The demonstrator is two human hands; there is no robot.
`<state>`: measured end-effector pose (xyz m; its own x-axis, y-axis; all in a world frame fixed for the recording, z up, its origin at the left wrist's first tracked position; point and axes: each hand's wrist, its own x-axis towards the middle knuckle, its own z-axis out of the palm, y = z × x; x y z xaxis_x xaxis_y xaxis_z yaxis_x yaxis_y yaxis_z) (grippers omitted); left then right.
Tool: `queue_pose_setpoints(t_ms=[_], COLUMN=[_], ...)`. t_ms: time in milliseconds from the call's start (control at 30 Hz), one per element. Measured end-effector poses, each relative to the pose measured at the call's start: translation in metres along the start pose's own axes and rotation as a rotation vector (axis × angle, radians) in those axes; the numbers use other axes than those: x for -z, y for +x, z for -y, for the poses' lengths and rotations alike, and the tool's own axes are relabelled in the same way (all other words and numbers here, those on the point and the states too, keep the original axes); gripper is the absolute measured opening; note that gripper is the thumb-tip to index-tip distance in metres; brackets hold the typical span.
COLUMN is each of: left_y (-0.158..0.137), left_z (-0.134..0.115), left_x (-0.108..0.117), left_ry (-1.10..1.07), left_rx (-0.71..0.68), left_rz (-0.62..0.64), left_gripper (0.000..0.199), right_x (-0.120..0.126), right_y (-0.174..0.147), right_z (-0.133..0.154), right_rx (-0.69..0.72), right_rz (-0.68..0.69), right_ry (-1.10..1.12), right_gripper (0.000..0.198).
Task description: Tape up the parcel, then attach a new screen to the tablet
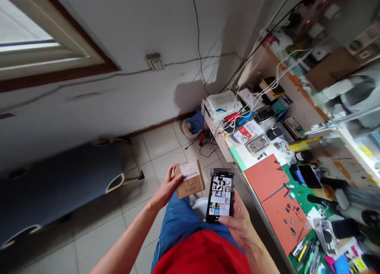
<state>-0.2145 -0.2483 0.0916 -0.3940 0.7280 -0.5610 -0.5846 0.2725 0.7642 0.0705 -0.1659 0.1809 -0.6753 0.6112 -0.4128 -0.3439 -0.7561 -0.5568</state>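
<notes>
My left hand (172, 183) grips the left side of a small brown cardboard box (191, 185), thumb on its top. A white label (189, 169) is stuck to the upper part of the box, and dark printing shows below it. In my right hand (237, 212) is a black smartphone (220, 199), held upright along its right edge. Its lit screen shows a grid of small pictures, and my right thumb lies over the bottom of the screen. Box and phone are side by side above my lap, apart from each other.
To the right runs a cluttered workbench with an orange mat (271, 199), small parts, pens (311, 254) and cables. A folding cot (59, 187) stands at left on the tiled floor. A bin (190, 127) sits by the wall, below a power socket (155, 63).
</notes>
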Motion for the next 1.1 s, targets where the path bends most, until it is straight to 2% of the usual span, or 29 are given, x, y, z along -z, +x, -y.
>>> queue_pose_setpoints(t_ms=[100,267,400,500,600,733,833,967,1100], left_y=[0.014,0.059,0.106,0.131,0.139,0.13,0.121,0.118,0.123], left_z=[0.035,0.114,0.176,0.211,0.233,0.244,0.247,0.252,0.259], left_x=[0.003,0.021,0.04,0.05,0.054,0.051,0.043,0.033,0.029], left_ry=[-0.025,-0.038,-0.033,-0.031,-0.021,0.011,0.042,0.092,0.122], left_rx=[-0.037,-0.091,-0.131,-0.12,-0.109,-0.13,-0.184,-0.239,-0.289], left_rz=[-0.038,-0.094,-0.117,-0.1,-0.03,0.093,0.148,0.176,0.164], left_gripper=[0.07,0.08,0.077,0.081,0.083,0.079,0.074,0.071,0.066], right_x=[0.033,0.106,0.159,0.184,0.19,0.179,0.175,0.184,0.188], right_y=[0.016,0.05,0.077,0.087,0.082,0.059,0.04,0.027,0.022], right_z=[-0.004,-0.032,-0.08,-0.124,-0.162,-0.191,-0.205,-0.22,-0.225], right_rx=[-0.036,-0.105,-0.104,-0.109,-0.076,-0.065,-0.047,-0.009,0.015], right_rz=[-0.003,0.066,0.037,-0.019,-0.015,0.001,-0.022,-0.053,0.013], right_ry=[-0.021,0.062,0.089,0.079,0.056,0.041,0.052,0.066,0.092], right_gripper=[0.092,0.09,0.083,0.08,0.08,0.079,0.078,0.085,0.087])
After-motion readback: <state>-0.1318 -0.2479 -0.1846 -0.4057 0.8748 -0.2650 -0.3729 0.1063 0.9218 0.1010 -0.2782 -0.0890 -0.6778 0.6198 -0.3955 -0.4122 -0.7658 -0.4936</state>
